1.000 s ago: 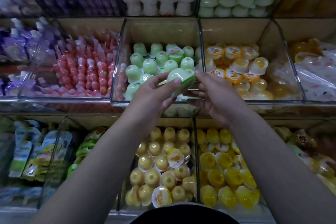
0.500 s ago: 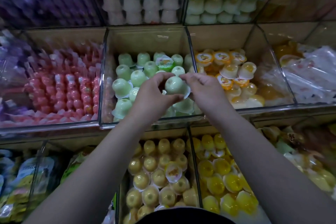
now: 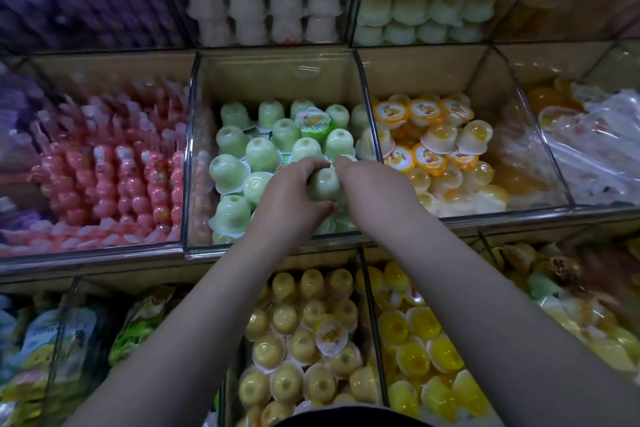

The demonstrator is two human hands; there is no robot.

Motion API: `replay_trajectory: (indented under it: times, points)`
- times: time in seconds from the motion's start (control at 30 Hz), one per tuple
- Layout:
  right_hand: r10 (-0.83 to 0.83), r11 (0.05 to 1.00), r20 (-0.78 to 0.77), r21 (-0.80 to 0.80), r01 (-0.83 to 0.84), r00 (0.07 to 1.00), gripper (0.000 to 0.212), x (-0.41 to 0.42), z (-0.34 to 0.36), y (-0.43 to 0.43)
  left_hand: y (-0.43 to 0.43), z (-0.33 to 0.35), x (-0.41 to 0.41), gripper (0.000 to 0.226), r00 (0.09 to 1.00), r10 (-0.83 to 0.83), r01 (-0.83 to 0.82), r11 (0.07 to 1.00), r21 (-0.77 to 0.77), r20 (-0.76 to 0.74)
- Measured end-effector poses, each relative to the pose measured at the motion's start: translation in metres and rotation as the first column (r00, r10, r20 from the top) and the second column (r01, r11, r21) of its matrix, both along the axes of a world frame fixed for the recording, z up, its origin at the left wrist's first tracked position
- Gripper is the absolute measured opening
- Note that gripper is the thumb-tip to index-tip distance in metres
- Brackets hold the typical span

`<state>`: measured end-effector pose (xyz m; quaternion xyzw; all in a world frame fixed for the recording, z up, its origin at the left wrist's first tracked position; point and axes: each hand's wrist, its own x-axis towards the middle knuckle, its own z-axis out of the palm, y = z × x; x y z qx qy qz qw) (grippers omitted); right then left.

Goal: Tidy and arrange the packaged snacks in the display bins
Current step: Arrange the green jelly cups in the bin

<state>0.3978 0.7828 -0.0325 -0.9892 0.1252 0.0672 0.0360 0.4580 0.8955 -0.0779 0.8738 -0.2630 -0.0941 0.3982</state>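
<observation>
Setting: shop shelf (image 3: 86, 265) with tiers of clear-walled bins, seen from above; outer edges of the view are blurred.
Work bin: middle bin (image 3: 277, 80) of the centre tier, holding green cups (image 3: 263, 152), most standing dome-up on their lids in rough rows.
Neighbours: pink sticks (image 3: 104, 177) in the bin to the left; orange-lidded cups (image 3: 426, 156) in the bin to the right; yellow cups (image 3: 304, 340) in the tier below.
Odd one out: lid-up cup (image 3: 313, 121) near the back wall, printed lid showing.
Task item: jelly cup (image 3: 325, 182), green, over the front right part of the middle bin, near its front rim.
Left hand (image 3: 291, 194): grasping the jelly cup, fingers over its far side, thumb on its near side.
Right hand (image 3: 377, 191): fingertips curled onto the cup's right shoulder, pinching it against the left hand.
Key relation: cup lies directly between the hands and touches both. Its long axis is close to upright, dome up and lid down. Left hand wraps more of it and appears to carry it; right hand appears to steady it.
Contact below: cannot tell whether the lid rests on the cups beneath, because the hands hide it.
Step (judgement): seating one cup into the front row.
Next move calls for: lowering straight along the axis with the lid level, then letting go.
Risk: tipping the neighbouring cups.
</observation>
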Motion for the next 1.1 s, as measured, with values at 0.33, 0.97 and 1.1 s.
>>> replay_trajectory:
  times: [0.33, 0.97, 1.1]
  points:
    - [-0.049, 0.992, -0.1, -0.122, 0.036, 0.994, 0.042, 0.011, -0.005, 0.004, 0.002, -0.008, -0.001, 0.057, 1.0, 0.02, -0.021, 0.999, -0.026, -0.012]
    - [0.029, 0.999, 0.19, 0.038, -0.037, 0.981, 0.029, -0.008, -0.027, -0.015, 0.0, -0.012, -0.003, 0.061, 0.995, -0.038, 0.038, 0.999, 0.005, 0.096]
    - [-0.16, 0.934, 0.405, 0.356, 0.006, 0.9, 0.031, -0.018, -0.038, -0.02, -0.009, -0.012, -0.006, 0.058, 0.989, 0.005, -0.013, 0.999, 0.051, 0.15]
